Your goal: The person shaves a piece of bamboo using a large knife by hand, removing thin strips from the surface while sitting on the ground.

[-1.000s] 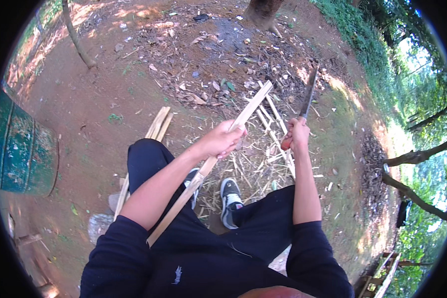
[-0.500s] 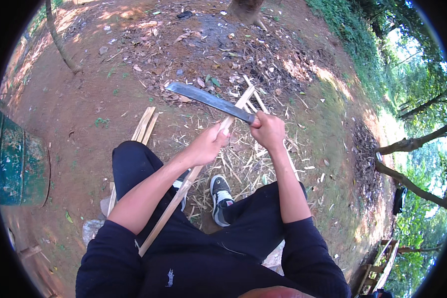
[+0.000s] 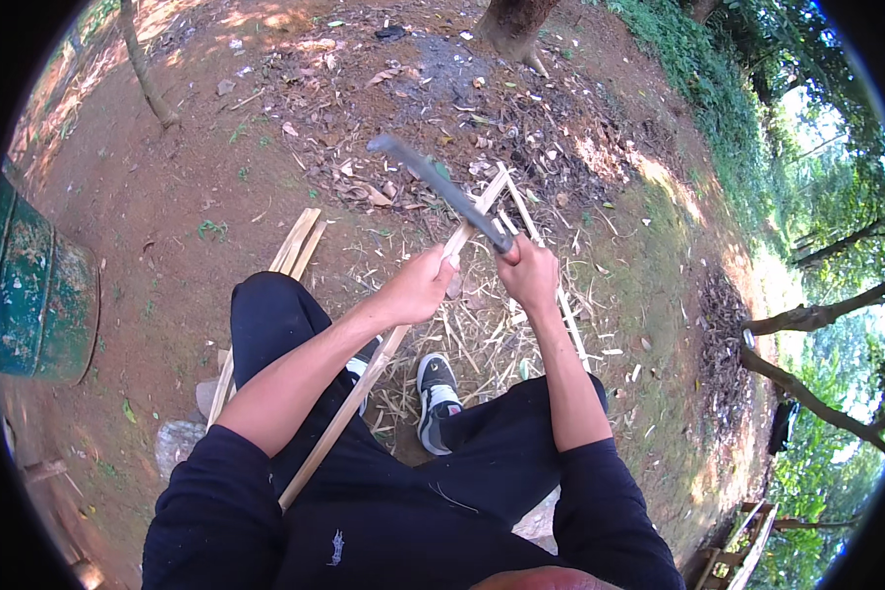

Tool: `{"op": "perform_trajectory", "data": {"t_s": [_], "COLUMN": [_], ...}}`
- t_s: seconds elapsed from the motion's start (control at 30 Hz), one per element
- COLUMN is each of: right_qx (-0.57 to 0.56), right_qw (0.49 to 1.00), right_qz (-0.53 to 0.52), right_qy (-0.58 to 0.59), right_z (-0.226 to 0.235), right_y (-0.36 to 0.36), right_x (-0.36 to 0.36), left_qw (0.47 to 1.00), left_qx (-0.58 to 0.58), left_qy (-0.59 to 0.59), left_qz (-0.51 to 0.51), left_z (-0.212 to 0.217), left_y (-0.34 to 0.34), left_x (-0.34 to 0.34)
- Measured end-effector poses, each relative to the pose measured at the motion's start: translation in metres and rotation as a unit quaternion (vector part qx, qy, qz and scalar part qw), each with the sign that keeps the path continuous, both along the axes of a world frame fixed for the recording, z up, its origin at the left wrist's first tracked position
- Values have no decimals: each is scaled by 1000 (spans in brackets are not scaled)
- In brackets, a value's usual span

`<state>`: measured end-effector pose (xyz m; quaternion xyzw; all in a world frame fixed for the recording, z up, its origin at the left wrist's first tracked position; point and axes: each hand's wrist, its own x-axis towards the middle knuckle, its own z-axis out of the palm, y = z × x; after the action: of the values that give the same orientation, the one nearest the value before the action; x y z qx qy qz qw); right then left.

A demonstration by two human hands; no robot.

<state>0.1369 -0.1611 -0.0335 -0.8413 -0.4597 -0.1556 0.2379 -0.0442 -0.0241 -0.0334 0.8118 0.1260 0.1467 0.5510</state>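
Note:
My left hand [image 3: 415,287] is closed around a long, pale wooden strip [image 3: 342,418]. The strip slants from my lap up past my knees, its far end over the littered ground. My right hand [image 3: 531,276] grips the handle of a machete [image 3: 441,184], whose dark blade points away and to the left. The blade crosses over the strip just beyond my left hand and is slightly smeared by motion. Whether its edge touches the wood I cannot tell. Beneath my hands, thin wood shavings [image 3: 477,329] cover the ground around my shoe [image 3: 437,403].
Several more wooden strips [image 3: 293,246] lie beside my left knee, and another strip [image 3: 562,295] lies beyond my right hand. A green, rusty drum [image 3: 44,295] stands at the left. Tree trunks [image 3: 509,34] rise at the far side, with branches [image 3: 816,315] on the right.
The machete's blade has turned, its tip swinging to the right and farther away. My left hand keeps its hold on the strip. The whole view has shifted slightly.

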Motion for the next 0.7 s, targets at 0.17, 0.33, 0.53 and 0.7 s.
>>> {"op": "perform_trajectory", "data": {"t_s": [0.17, 0.33, 0.53, 0.7], "right_qx": [41, 5, 50, 86], "right_qw": [999, 994, 996, 934], "right_qz": [-6, -108, 12, -320], "right_qy": [-19, 1, -67, 131], "right_z": [2, 14, 4, -39], "right_y": [-17, -6, -16, -42], "right_x": [39, 15, 38, 104], "left_qw": [999, 996, 998, 963], "left_qx": [-13, -40, -31, -229], "left_qy": [-5, 74, 15, 45], "left_qz": [-42, -20, -57, -135], "left_z": [10, 20, 8, 30], "left_y": [-17, -3, -10, -10], "left_x": [-1, -6, -7, -11]}}
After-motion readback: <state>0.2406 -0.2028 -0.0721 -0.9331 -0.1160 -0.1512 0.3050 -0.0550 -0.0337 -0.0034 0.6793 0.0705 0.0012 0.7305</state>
